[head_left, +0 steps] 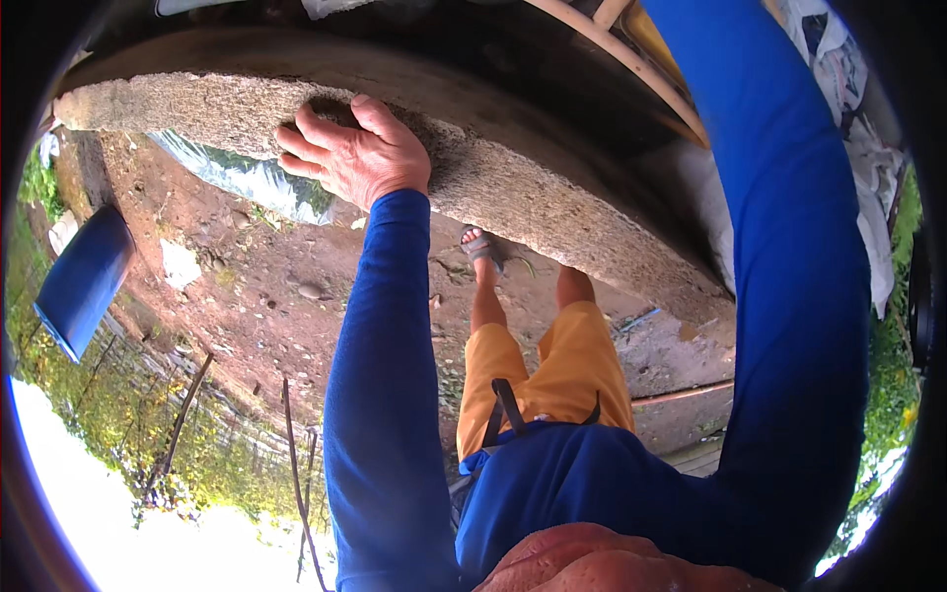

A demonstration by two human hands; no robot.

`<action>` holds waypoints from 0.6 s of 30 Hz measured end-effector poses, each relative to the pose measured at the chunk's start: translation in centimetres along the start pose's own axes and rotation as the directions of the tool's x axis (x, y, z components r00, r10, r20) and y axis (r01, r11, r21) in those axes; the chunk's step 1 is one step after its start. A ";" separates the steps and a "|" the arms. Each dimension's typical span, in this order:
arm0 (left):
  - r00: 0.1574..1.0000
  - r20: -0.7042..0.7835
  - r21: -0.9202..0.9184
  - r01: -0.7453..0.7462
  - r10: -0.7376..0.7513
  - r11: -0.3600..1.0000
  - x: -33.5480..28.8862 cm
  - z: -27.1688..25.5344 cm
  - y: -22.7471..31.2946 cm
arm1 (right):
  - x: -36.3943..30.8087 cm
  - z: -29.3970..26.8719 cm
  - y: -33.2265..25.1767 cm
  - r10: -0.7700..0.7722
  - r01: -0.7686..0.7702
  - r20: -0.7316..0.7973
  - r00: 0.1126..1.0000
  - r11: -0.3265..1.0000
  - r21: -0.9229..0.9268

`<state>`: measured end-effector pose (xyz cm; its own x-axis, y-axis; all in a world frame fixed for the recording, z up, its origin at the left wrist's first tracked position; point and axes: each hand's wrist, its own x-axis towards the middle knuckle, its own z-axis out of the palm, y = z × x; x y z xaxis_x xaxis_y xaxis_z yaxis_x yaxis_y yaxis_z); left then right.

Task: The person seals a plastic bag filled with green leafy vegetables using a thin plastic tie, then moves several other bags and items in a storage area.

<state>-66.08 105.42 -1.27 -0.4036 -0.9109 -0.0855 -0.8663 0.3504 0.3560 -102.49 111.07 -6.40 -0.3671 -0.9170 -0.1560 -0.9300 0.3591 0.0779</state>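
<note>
Rough slab [552, 202] lies right in front of the person, crossing from side to side, its coarse edge under the left hand [360, 153]. That hand rests palm down, fingers loosely spread and a little bent, with nothing seen clasped between them. Its blue left sleeve [383, 375] runs back toward the body, while the right sleeve [799, 227] extends over the slab and out at the top. With the right hand out of view, I can't fairly tell whether its fingers are wide, narrow or wrapped round something.

As for how far along things are, I'd judge only that the left hand is in place; no piece of the slab looks detached or lifted, nothing shows as finished, and what is left I couldn't say.

A pale pole [621, 57] slants beside the right sleeve, with white sheeting [868, 178] farther right. Lower down come orange shorts [543, 375] and a sandalled foot [480, 245] on bare earth [266, 326]. Farther off are a blue barrel [87, 281] and some greenery [39, 187].
</note>
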 end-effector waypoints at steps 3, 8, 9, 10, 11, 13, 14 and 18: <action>0.999 -0.014 0.017 -0.034 0.034 0.999 0.1 0.2 -0.1 | -0.7 2.5 -0.1 -0.087 0.035 0.419 0.904 0.991 0.131; 0.983 -0.124 0.042 -0.130 0.135 0.991 0.6 -0.1 0.1 | -4.2 1.1 3.3 -0.067 -0.205 0.476 0.877 0.844 0.496; 0.985 -0.129 0.051 -0.110 0.116 0.993 0.5 -0.8 -0.2 | -4.7 -1.2 3.5 -0.015 -0.457 0.569 0.822 0.578 0.676; 0.985 -0.131 0.034 -0.104 0.108 0.994 0.3 -1.0 0.3 | -6.4 -2.1 5.3 -0.089 -0.408 0.493 0.865 0.446 0.797; 0.986 -0.132 0.004 -0.103 0.103 0.995 0.1 -0.6 1.0 | -8.7 -2.7 7.6 -0.142 -0.348 0.404 0.904 0.306 0.886; 0.996 -0.086 0.010 0.002 -0.001 1.000 0.1 -0.8 -0.6 | -13.5 -4.9 4.5 -0.049 -0.094 0.169 0.984 0.664 0.742; 0.998 -0.067 -0.017 0.016 -0.017 1.000 -0.5 0.8 -0.3 | -17.4 -4.7 5.5 -0.019 -0.003 0.035 0.999 0.843 0.538; 0.997 -0.081 0.057 -0.003 0.007 0.998 -0.6 -1.4 0.0 | -31.8 -7.3 -7.3 0.234 -0.382 0.306 0.923 0.451 0.807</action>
<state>-65.44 105.70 0.07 -0.3848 -0.9230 -0.0075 -0.8805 0.3646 0.3029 -83.89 136.32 5.20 -0.5610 -0.7090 -0.4273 -0.2913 0.6523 -0.6997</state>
